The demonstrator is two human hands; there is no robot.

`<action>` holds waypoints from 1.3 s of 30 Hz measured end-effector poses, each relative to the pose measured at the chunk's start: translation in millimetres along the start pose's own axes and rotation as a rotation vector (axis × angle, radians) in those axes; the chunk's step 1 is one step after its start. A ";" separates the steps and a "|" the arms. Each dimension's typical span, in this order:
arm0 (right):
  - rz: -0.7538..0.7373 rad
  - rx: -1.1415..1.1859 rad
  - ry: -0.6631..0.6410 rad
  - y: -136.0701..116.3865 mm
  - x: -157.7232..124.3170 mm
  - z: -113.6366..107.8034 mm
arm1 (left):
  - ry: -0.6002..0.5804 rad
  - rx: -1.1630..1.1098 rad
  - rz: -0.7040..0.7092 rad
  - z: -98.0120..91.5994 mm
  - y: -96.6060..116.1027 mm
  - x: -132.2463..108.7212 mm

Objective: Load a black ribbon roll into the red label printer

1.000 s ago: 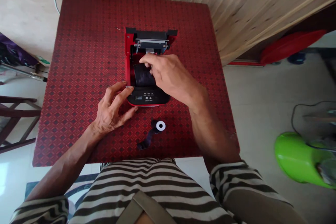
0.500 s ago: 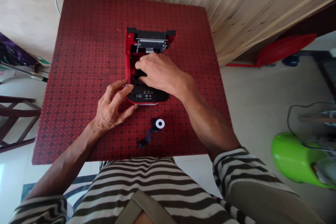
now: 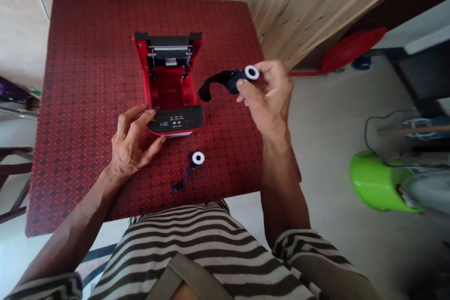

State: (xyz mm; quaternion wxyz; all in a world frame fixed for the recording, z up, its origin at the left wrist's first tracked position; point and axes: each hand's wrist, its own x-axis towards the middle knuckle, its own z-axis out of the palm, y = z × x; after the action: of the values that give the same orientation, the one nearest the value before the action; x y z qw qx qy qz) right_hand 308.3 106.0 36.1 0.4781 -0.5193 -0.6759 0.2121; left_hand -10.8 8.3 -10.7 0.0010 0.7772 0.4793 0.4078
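Gripping the dark roll (image 3: 240, 76) R of ctr in my R hand (image 3: 272, 98), fingers curled and thumb pinching. Its thin tail (image 3: 213, 77) droops twd frame ctr; can't tell if the tip touches the device (image 3: 190, 116). That's upper ctr, lid (image 3: 168, 41) up; my L hand (image 3: 131, 143) is loosely spread at its front corner, fingertips on top, thumb by the lower edge. Roll's prob. light, tail soft, slippery & easily creased; best held by core ends. 2nd roll (image 3: 194, 158), lower ctr, lies on the patterned tabletop (image 3: 80, 79). Green bucket (image 3: 372, 180), far R.
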 end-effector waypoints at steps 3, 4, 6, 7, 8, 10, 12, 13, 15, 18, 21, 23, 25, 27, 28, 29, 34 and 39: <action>0.072 0.046 0.017 46.1 -12.0 10.9 | 0.014 0.019 0.018 0.5 1.0 1.1; 0.083 0.045 0.018 56.7 -16.4 16.6 | 0.013 0.024 0.022 0.7 1.1 1.1; 0.094 0.046 0.005 71.7 -24.3 28.1 | 0.007 0.019 0.010 1.2 1.1 0.7; 0.098 0.048 -0.007 77.0 -27.5 33.0 | 0.008 0.009 0.001 1.4 0.9 0.4; 0.100 0.049 -0.023 81.4 -29.9 37.0 | 0.012 -0.005 -0.001 1.6 0.8 0.2; 0.094 0.042 -0.051 88.0 -32.3 41.8 | 0.015 -0.032 0.002 1.8 0.7 0.0; 0.086 0.020 -0.069 89.7 -33.1 41.3 | 0.002 -0.044 0.000 1.6 0.7 0.3; 0.083 0.007 -0.077 87.6 -33.9 38.6 | -0.010 -0.041 -0.006 1.3 0.6 0.5; 0.081 -0.036 -0.078 75.5 -38.5 28.4 | -0.030 -0.024 -0.013 0.5 0.3 0.9; 0.106 -0.144 -0.039 39.7 -57.3 4.0 | -0.045 -0.008 -0.003 -0.7 -0.3 1.2; 0.192 -0.113 -0.199 0.3 -87.5 -16.7 | -0.052 -0.018 -0.011 -1.8 0.7 1.3; 0.229 0.002 -0.424 -16.9 -108.0 -19.2 | -0.057 -0.022 -0.020 -2.2 2.1 1.4; 0.217 0.080 -0.553 -24.0 -124.6 -11.1 | -0.063 -0.016 -0.049 -2.2 3.3 1.4; 0.162 0.104 -0.551 -23.7 -135.5 3.6 | -0.060 -0.014 -0.078 -1.8 3.7 1.2; 0.131 0.109 -0.532 -22.2 -138.8 11.2 | -0.058 -0.017 -0.084 -1.6 3.4 1.0; 0.103 0.112 -0.513 -20.8 -140.6 17.5 | -0.054 -0.021 -0.075 -1.3 3.0 0.7; 0.050 0.135 -0.548 -35.1 -126.0 12.6 | -0.072 -0.019 -0.039 -0.2 1.1 -2.1; -0.128 -0.018 -0.538 -80.3 -59.6 -13.2 | -0.073 -0.085 -0.097 -0.6 5.1 -3.0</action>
State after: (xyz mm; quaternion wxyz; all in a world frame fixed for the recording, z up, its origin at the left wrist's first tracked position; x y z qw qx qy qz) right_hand 279.9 19.5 79.6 0.2892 -0.4048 -0.8117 0.3059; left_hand -8.0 3.1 -10.2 0.0713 0.7668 0.4981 0.3986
